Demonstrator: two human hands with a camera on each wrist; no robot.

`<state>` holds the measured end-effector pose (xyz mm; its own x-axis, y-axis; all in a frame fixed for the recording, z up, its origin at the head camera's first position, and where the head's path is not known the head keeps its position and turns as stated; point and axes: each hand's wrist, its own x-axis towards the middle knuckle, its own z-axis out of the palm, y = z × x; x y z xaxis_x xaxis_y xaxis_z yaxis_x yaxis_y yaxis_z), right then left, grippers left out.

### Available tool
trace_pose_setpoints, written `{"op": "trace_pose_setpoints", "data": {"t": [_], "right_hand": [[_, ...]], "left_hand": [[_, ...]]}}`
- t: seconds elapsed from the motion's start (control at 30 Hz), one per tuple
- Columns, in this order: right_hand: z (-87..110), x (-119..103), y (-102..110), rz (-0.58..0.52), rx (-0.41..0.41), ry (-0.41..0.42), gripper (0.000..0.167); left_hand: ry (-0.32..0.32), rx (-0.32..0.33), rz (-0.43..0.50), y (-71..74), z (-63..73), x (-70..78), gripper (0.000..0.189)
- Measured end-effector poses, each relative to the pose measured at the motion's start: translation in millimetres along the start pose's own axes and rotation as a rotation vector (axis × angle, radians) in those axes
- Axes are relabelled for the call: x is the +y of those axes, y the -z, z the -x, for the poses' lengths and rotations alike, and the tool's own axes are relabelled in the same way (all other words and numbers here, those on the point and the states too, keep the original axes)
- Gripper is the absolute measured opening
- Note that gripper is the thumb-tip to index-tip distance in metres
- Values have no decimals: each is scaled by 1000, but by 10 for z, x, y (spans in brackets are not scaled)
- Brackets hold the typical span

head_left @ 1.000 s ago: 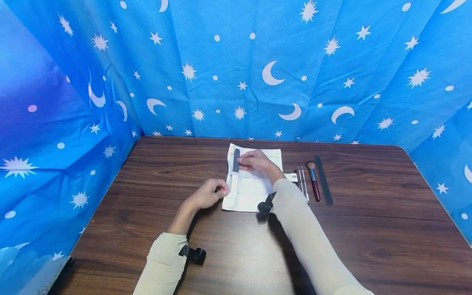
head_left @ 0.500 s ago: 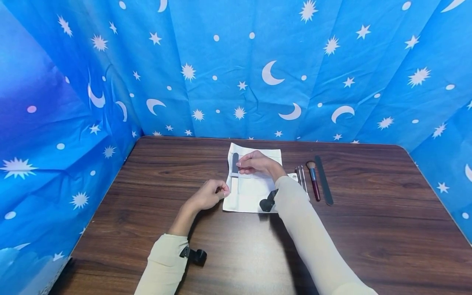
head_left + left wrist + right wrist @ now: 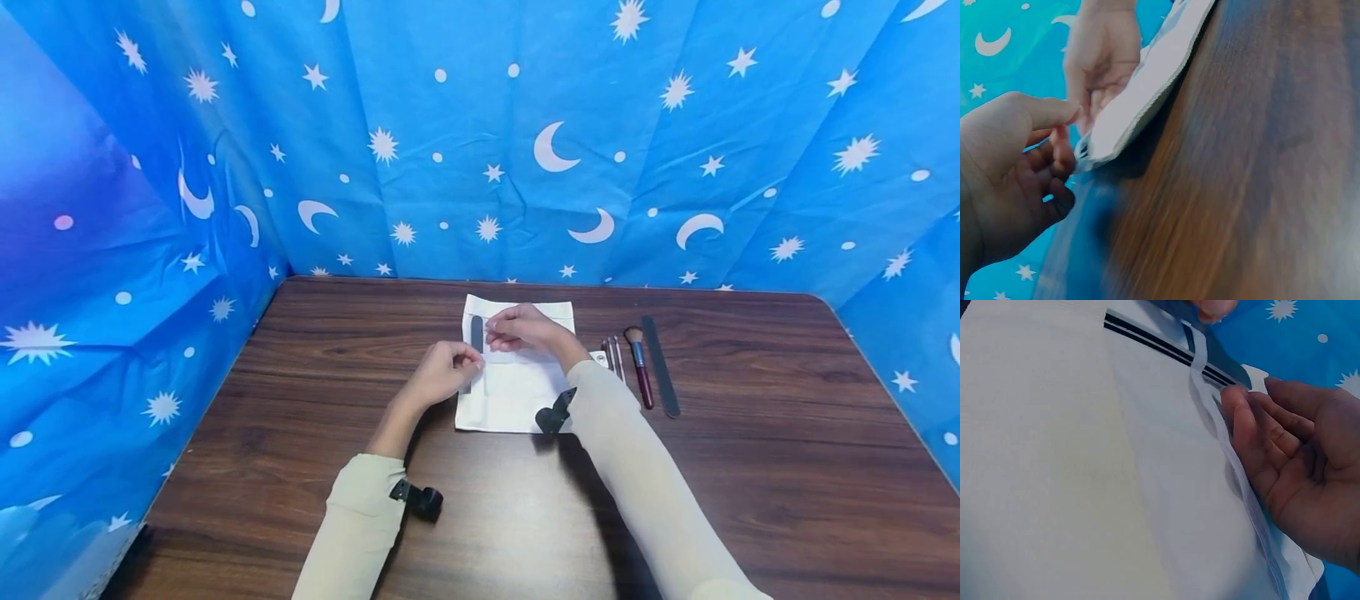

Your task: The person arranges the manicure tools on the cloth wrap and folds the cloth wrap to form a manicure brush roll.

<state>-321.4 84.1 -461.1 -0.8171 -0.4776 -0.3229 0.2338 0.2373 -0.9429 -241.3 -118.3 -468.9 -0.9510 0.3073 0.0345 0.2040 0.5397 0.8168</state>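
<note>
A white cloth tool pouch [image 3: 517, 404] lies flat on the table. A dark grey nail file [image 3: 477, 333] sits at its left side; in the right wrist view the nail file [image 3: 1147, 340] runs under a white pocket edge [image 3: 1199, 359]. My left hand [image 3: 446, 371] hovers at the pouch's left edge beside the file, thumb and forefinger close together with nothing seen between them. My right hand [image 3: 525, 329] lies over the pouch's upper part, just right of the file. In the right wrist view, the fingertips [image 3: 1235, 397] of that hand are right at the file's end, thumb apart.
To the right of the pouch lie several slim metal tools [image 3: 613, 358], a brush [image 3: 640, 371] with a dark red handle, and another dark nail file [image 3: 661, 367]. A snap tab [image 3: 599, 358] sticks out of the pouch. Blue star-patterned cloth [image 3: 480, 150] hangs behind the brown table [image 3: 300, 375].
The nail file has slid down toward me, deeper into the pouch. My left hand has moved up and right from the pouch's lower edge. My right fingers have come away from the file.
</note>
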Motion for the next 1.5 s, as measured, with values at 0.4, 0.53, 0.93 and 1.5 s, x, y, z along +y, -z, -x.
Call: {"op": "trace_pose_setpoints", "data": {"t": [0.4,0.53,0.93,1.5], "right_hand": [[465,66,554,6,224,111,39],[702,138,822,-11,289,148,42],[1392,414,1377,185,584,175,39],[1711,587,1276,568,723,-274,48]], "left_hand": [[31,90,-108,-149,-131,-18,14],[31,99,-222,-175,-137,-18,17],[99,86,-288,-197,-156,32,14],[129,87,-289,-209,-163,35,10]]}}
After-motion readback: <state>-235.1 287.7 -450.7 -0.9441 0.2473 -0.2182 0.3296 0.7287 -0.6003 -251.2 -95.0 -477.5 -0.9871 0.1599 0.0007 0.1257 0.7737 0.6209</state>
